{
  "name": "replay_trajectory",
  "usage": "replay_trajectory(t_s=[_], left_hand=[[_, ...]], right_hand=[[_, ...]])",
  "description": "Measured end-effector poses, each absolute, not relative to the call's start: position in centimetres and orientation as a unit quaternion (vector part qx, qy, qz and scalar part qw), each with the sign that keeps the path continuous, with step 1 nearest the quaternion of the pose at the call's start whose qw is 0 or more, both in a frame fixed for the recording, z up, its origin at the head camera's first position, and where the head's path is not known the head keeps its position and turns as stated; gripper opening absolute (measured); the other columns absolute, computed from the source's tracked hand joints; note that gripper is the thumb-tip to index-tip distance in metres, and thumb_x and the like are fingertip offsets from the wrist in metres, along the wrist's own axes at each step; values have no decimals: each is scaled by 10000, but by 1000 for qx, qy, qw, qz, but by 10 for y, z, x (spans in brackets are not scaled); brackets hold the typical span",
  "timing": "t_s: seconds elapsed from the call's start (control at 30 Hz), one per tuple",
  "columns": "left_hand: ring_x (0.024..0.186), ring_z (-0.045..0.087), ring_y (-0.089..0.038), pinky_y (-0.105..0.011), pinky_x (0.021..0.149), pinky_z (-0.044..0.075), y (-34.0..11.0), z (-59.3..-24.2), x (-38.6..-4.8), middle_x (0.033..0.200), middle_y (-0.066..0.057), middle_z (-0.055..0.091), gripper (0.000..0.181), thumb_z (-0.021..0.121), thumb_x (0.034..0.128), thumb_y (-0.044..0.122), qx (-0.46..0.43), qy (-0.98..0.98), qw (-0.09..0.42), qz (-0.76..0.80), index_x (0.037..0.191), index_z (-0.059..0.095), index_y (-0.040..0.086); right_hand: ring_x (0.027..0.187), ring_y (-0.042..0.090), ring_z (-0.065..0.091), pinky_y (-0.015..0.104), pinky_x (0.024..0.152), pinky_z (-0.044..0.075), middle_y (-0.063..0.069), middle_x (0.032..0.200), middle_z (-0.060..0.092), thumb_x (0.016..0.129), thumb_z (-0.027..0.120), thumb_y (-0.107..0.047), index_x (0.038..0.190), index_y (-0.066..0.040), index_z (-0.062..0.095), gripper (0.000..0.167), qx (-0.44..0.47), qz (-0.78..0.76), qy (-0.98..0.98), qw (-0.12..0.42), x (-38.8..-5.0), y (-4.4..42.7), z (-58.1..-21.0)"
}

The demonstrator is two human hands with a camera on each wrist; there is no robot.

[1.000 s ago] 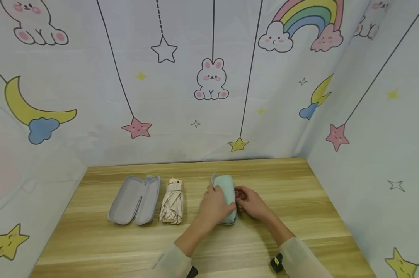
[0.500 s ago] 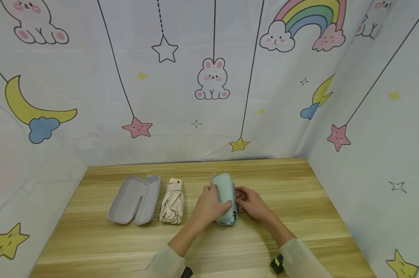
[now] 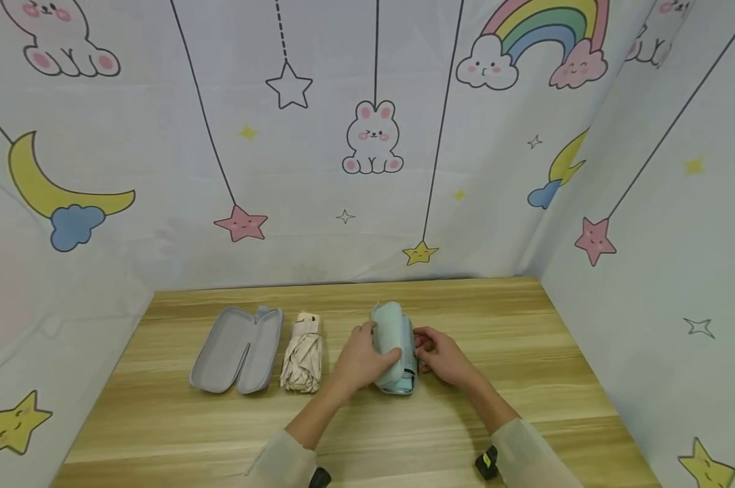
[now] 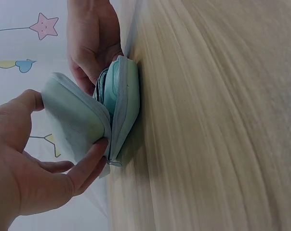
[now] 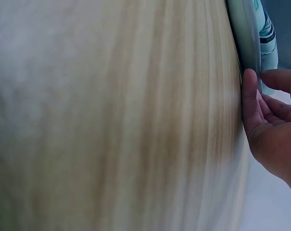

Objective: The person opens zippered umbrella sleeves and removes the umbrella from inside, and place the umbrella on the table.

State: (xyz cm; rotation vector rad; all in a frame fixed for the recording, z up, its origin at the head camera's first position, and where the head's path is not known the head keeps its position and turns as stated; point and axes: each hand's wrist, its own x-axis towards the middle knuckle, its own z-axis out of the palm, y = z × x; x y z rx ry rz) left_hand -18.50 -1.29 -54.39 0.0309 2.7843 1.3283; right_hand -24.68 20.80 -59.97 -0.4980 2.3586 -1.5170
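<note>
A mint-green zip case (image 3: 388,335) lies on the table, its lid lifted part way to the left. My left hand (image 3: 361,356) grips that lid (image 4: 75,115) between thumb and fingers. Inside the lower half (image 4: 128,91) sits folded teal fabric (image 4: 107,89) with a dark band, resembling a folded umbrella. On the case's right side, my right hand (image 3: 443,356) pinches the rim with thumb and forefinger, as the right wrist view shows. The case's hinge side is partly hidden by my left hand.
To the left, a grey hard case (image 3: 224,352) lies spread open. Between the two cases is a folded beige umbrella (image 3: 303,356). A printed white curtain (image 3: 306,244) stands behind and beside the wooden table (image 3: 465,298).
My left hand has moved left, swinging the mint case's lid up and leftward. The folded teal fabric inside has come into view. My right hand has stayed at the right rim.
</note>
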Motion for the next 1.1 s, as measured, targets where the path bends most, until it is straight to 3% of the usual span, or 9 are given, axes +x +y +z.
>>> replay_trajectory(t_s=[0.37,0.73,1.1], left_hand=[[1253,640,-369,-486,929,595,-28,-555,-185,1442,-252,566,800,770,966,416,16,851,41,523,1548,451,-32],[1284,633,-387,-512,932,594,-38,-562,-179,1408,-262,620,763,761,991,396,2,801,51,596,1560,451,-6],[1348,588,-396,-526,1019,546,-44,-568,-175,1467,-254,588,673,690,1042,367,-7,768,61,638,1559,459,4]], right_hand=[[996,240,646,356,692,626,157,1180,626,1038,615,3,1467,37,547,436,-171,-526,820,150,-248,208,-600],[1011,243,639,356,701,625,156,1192,620,1039,616,-5,1472,44,539,442,-168,-532,815,156,-247,208,-600],[1014,239,632,355,702,623,157,1204,615,1041,614,-6,1477,37,538,444,-163,-528,819,154,-247,208,-602]])
